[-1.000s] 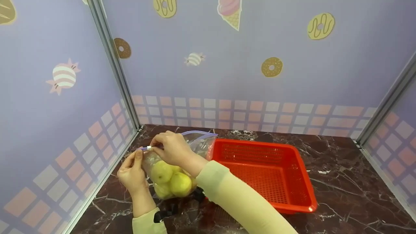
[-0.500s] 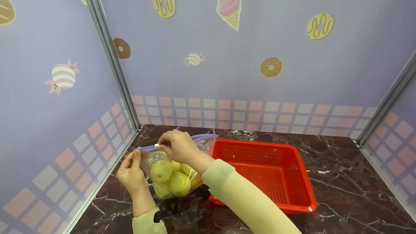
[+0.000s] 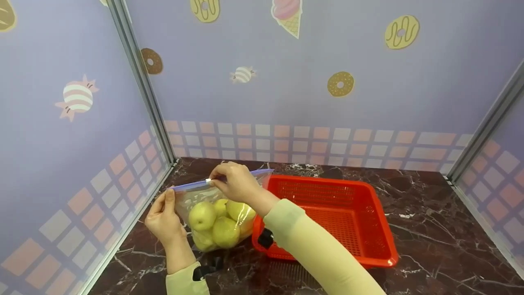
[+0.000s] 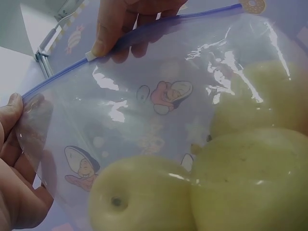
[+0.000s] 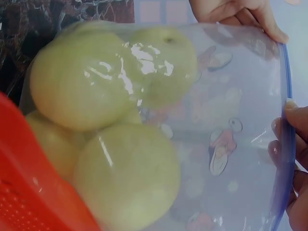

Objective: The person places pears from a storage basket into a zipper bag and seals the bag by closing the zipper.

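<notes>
A clear zip bag point(image 3: 186, 199) with a blue zip strip and printed cartoon figures stands upright, holding several round yellow-green fruits point(image 3: 226, 232). My left hand point(image 3: 166, 219) pinches the bag's top left corner between thumb and fingers. With thumb and forefinger, my right hand point(image 3: 239, 184) pinches the white slider point(image 4: 90, 56) on the zip, a short way in from that corner. To the left of the slider the strip looks pressed together and straight. The right wrist view shows the fruits point(image 5: 127, 175) bunched in the bottom of the bag, away from both hands.
A red plastic basket point(image 3: 384, 223) with perforated walls stands just right of the bag, partly behind my right sleeve point(image 3: 315, 246). Under everything is a dark marbled tabletop point(image 3: 430, 229). Patterned panels point(image 3: 303, 90) close off the back and both sides.
My right hand has slid the white slider to the right along the zip, away from my left hand. The left hand keeps its hold on the corner. More of the fruits show now.
</notes>
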Demonstrator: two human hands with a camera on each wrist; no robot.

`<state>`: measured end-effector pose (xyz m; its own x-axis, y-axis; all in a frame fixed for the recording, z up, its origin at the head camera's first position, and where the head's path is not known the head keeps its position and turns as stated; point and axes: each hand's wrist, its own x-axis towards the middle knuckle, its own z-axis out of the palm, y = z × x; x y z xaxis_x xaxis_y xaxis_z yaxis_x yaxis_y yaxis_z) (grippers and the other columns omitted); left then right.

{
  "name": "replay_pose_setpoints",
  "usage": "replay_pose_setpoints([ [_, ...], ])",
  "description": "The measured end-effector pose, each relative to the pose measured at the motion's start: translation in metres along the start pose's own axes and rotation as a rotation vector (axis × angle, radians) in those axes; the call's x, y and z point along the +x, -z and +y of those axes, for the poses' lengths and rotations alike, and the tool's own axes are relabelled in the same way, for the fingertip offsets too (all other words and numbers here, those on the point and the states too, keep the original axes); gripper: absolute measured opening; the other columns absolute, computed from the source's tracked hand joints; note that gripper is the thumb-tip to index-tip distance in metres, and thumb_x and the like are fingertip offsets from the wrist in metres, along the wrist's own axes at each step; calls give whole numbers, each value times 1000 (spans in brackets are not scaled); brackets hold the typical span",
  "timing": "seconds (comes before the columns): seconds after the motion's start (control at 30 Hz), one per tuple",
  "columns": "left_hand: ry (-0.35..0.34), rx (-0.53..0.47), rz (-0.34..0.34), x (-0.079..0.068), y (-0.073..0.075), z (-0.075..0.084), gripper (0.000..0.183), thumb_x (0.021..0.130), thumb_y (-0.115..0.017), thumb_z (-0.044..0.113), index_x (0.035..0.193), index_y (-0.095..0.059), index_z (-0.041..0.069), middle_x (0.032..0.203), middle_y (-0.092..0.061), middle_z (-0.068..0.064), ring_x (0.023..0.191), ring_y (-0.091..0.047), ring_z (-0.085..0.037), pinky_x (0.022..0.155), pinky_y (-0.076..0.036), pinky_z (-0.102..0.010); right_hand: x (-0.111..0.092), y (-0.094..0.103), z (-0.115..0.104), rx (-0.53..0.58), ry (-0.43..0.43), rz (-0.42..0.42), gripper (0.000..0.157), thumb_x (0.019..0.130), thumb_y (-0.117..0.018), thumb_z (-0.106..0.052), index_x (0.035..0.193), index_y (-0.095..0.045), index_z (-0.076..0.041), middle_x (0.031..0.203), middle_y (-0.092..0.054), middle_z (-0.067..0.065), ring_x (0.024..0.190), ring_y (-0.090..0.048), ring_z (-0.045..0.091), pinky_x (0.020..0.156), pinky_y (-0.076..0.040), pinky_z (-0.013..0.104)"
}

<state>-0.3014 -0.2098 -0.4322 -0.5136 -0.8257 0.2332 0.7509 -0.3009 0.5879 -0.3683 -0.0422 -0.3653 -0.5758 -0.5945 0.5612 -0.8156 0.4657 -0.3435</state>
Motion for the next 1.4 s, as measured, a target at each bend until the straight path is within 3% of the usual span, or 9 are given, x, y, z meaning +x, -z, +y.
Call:
replay_pose_setpoints([
  [0.4,1,-43,18,-1,0,-1,3,82,-81,-2,84,-80,-4,78,-79,-6,69,-74,-12,68,-59,-21,-10,12,25,79,-70,-21,13,96,-72,-21,99,-75,-9,101,-76,5,95,-71,20,91,-56,33],
  [0.63,11,-56,19,-1,1,-3,14,79,-84,2,87,-79,-8,78,-79,-8,66,-75,-14,67,-60,-23,-16,18,35,121,-88,-38,12,96,-72,-18,100,-76,-6,102,-76,8,95,-71,21,89,-58,32],
  [0.9,-10,-39,4,0,1,-3,12,81,-83,2,87,-79,-8,80,-79,-8,71,-74,-13,69,-59,-21,-21,26,47,135,-125,-34,11,95,-72,-16,97,-75,-6,99,-76,9,90,-71,20,86,-59,32],
  [1.4,-2,-26,36,1,1,-3,4,84,-79,-4,86,-79,-8,78,-79,-6,70,-75,-13,69,-59,-21,-29,38,69,166,-143,-18,8,94,-73,-11,97,-76,-4,97,-76,11,89,-71,22,85,-60,36],
])
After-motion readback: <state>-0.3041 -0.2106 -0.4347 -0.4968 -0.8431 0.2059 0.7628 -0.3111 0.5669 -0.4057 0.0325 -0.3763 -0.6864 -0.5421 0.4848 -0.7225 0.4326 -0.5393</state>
